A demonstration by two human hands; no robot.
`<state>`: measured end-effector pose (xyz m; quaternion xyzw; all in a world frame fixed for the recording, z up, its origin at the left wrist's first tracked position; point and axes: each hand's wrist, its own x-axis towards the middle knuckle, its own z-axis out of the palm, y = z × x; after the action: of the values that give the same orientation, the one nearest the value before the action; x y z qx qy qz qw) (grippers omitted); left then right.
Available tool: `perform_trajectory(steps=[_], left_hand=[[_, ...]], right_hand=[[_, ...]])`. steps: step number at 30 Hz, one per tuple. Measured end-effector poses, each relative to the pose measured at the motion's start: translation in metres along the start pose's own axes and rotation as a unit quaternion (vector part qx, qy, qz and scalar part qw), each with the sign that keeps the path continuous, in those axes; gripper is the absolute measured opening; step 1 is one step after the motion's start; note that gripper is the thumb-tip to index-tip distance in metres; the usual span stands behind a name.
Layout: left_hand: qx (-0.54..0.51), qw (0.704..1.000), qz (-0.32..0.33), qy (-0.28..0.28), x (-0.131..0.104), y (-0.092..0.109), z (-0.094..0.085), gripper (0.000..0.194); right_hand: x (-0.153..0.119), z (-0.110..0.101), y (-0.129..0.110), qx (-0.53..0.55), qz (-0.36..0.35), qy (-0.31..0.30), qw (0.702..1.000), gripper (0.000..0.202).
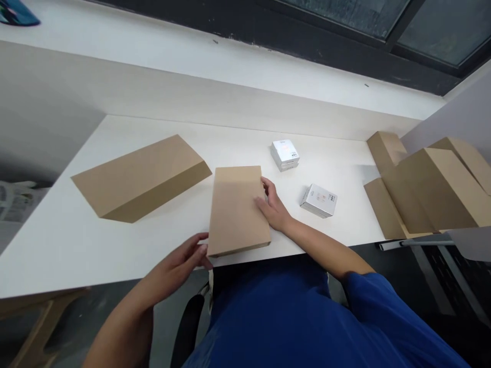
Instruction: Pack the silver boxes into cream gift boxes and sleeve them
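Observation:
A flat brown cardboard box (238, 209) lies on the white table close to its front edge, its layered edge facing me. My right hand (272, 207) grips its right side, with the thumb on the top face and the fingers bent around the edge. At the near left corner, my left hand (192, 254) holds the box with bent fingertips against its side; part of those fingers is hidden. To the left rests a folded cardboard piece (149, 176), its long side panel sloping toward me.
White small boxes (284, 154) are stacked behind my right hand, and silvery small boxes (319, 200) sit to its right. Larger cardboard boxes (433, 189) crowd the table's right end. A wall with a ledge (230, 61) runs along the back of the table (126, 255).

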<state>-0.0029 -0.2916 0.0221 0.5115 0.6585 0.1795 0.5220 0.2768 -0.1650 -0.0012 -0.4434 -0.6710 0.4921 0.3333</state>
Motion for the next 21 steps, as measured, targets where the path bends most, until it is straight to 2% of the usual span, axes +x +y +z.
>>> perform_trajectory(steps=[1,3,4,6,7,8,9,10,11,12,13,15,16,18,21], left_hand=[[0.024,0.999,0.018,-0.042,-0.008,-0.001,-0.002,0.08],[0.061,0.99,0.058,-0.114,-0.024,-0.002,-0.008,0.066],[0.078,0.983,0.079,-0.144,-0.03,-0.001,-0.011,0.063],[0.108,0.971,0.119,-0.179,-0.034,0.003,-0.016,0.058],[0.116,0.972,0.134,-0.154,-0.032,0.004,-0.017,0.055],[0.119,0.978,0.147,-0.087,-0.026,0.005,-0.017,0.054],[0.12,0.98,0.161,0.01,-0.017,0.005,-0.015,0.061],[0.115,0.97,0.176,0.123,-0.006,0.003,-0.013,0.073],[0.114,0.945,0.195,0.236,0.008,0.0,-0.01,0.096],[0.109,0.925,0.227,0.286,0.022,-0.005,-0.007,0.13],[0.095,0.916,0.26,0.291,0.036,-0.012,-0.005,0.158],[0.083,0.919,0.303,0.237,0.061,-0.025,-0.002,0.175],[0.069,0.921,0.32,0.211,0.072,-0.03,-0.001,0.175],[0.004,0.918,0.346,0.196,0.088,-0.035,0.0,0.163],[-0.122,0.903,0.333,0.245,0.102,-0.034,0.003,0.127]], right_hand=[[0.003,-0.002,-0.003,0.01,0.015,-0.049,0.999,0.099],[0.01,-0.01,-0.011,-0.009,0.035,-0.129,0.991,0.09],[0.012,-0.014,-0.017,-0.04,0.041,-0.143,0.988,0.082],[0.013,-0.023,-0.031,-0.122,0.048,-0.114,0.985,0.07],[0.011,-0.026,-0.039,-0.16,0.05,-0.084,0.982,0.069],[0.007,-0.027,-0.046,-0.187,0.049,-0.058,0.979,0.071],[0.002,-0.027,-0.052,-0.201,0.045,-0.037,0.978,0.074],[-0.005,-0.027,-0.057,-0.202,0.037,-0.023,0.978,0.077],[-0.013,-0.025,-0.06,-0.2,0.028,-0.017,0.979,0.081],[-0.021,-0.022,-0.062,-0.199,0.016,-0.022,0.98,0.085],[-0.028,-0.02,-0.062,-0.2,0.005,-0.037,0.979,0.09],[-0.038,-0.015,-0.059,-0.204,-0.003,-0.082,0.976,0.094],[-0.04,-0.015,-0.057,-0.203,0.005,-0.103,0.974,0.093],[-0.04,-0.015,-0.053,-0.199,0.041,-0.128,0.971,0.087],[-0.034,-0.02,-0.05,-0.212,0.064,-0.129,0.967,0.082]])
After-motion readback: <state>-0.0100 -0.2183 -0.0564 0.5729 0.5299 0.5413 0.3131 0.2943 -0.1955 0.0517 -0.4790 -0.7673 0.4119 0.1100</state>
